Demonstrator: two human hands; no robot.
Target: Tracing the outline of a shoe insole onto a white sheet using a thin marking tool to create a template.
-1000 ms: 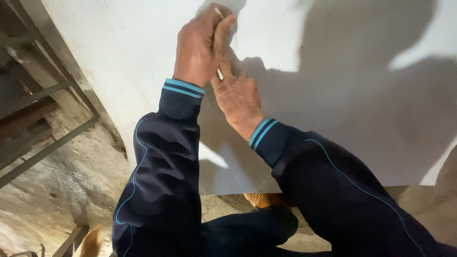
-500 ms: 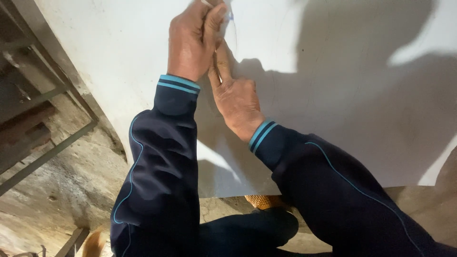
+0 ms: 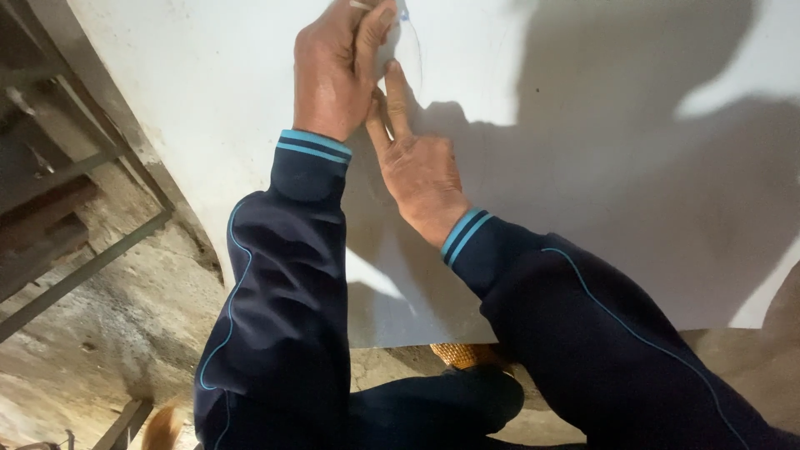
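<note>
A large white sheet lies flat before me, in part under my own shadow. My left hand sits near its top edge, fingers curled around a thin pale marking tool whose tip is hidden. A faint bluish curved line shows on the sheet just right of that hand. My right hand lies flat on the sheet right below, holding nothing, its index and middle fingers stretched up and touching the left hand. Both arms wear dark blue sleeves with light blue cuffs.
Grey metal frame bars run slantwise at the left over a rough concrete floor. A woven golden-brown object peeks out under the sheet's near edge. My dark trouser knee is below it.
Both hands have slid up the sheet toward its far edge, the left one leading with the tool; the right hand's fingers followed, still pressed flat.
</note>
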